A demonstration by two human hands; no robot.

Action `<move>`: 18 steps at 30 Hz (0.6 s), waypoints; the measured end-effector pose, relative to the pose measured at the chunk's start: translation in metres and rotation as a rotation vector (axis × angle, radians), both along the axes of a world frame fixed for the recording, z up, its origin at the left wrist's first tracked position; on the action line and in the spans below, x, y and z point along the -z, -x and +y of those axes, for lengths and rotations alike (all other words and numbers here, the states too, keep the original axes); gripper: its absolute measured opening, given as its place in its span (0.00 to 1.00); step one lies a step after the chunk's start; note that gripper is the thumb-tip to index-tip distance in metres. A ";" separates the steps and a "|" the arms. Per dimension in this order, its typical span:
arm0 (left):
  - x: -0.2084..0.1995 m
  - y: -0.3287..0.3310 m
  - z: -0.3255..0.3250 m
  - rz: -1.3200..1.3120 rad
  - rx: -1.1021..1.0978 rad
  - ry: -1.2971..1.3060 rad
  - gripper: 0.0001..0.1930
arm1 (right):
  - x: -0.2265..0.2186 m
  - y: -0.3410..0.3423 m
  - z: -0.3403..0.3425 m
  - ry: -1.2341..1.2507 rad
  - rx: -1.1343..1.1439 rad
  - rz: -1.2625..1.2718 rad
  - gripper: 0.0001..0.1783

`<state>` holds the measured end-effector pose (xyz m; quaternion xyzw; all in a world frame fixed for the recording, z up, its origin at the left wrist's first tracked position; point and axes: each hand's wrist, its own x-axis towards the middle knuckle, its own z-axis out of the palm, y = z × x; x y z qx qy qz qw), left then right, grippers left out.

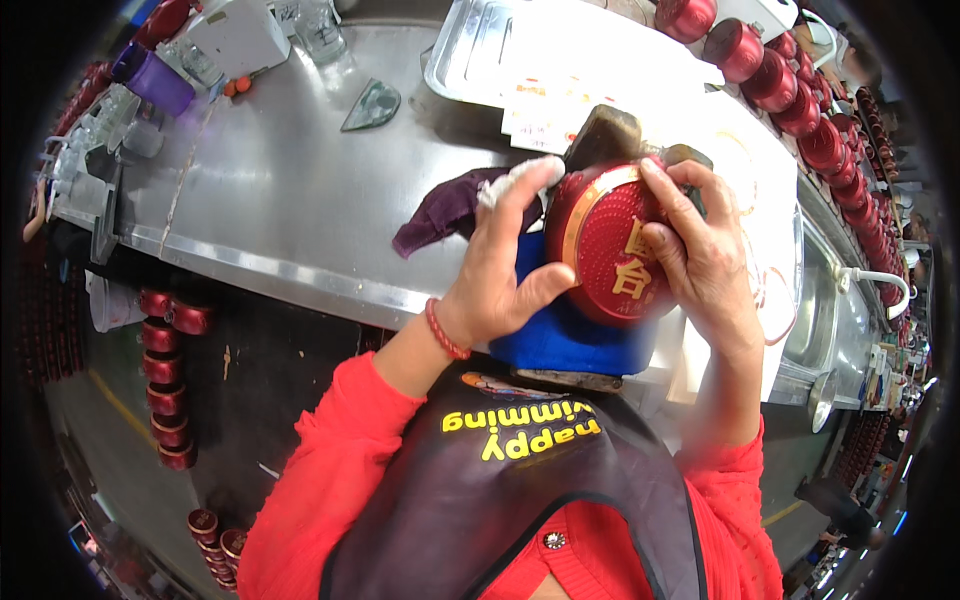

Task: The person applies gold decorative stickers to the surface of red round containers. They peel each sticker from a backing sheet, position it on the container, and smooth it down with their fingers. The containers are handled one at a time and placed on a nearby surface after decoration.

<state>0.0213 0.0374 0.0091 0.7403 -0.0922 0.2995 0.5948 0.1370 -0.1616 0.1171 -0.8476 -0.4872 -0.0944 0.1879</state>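
Note:
A round red jar [610, 265] with raised dots, a gold band and gold characters is tilted over a blue cloth [560, 340]. My right hand [700, 245] grips its right side, the index finger lying on the gold band and the thumb bent over the face. At the jar's left edge, my left hand [500, 260] has its fingers stretched and its thumb apart, the thumb tip by the band. White wrapping covers some left fingertips. A dark purple cloth [445, 212] lies beyond the left hand. Behind the jar stands a dark brown block [605, 135].
A metal tray [465, 55] and printed sheets [545, 110] lie on the steel table [290, 170], with a greenish triangular piece [375, 105] nearby. A purple cup [155, 80] stands far left. Red pots [770, 80] line the right; a sink [815, 300] with a tap [880, 285] is there.

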 end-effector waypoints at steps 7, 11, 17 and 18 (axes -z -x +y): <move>-0.034 -0.009 0.015 -0.069 -0.213 -0.627 0.39 | 0.002 -0.003 -0.022 -0.098 0.071 0.139 0.29; -0.047 -0.026 0.021 -0.081 -0.174 -0.736 0.37 | 0.014 -0.003 -0.031 -0.149 0.069 0.250 0.27; -0.059 -0.040 0.026 -0.049 -0.119 -0.770 0.36 | 0.022 -0.004 -0.044 -0.141 0.099 0.233 0.33; -0.061 -0.042 0.026 -0.053 -0.112 -0.770 0.36 | 0.023 -0.004 -0.046 -0.157 0.100 0.235 0.35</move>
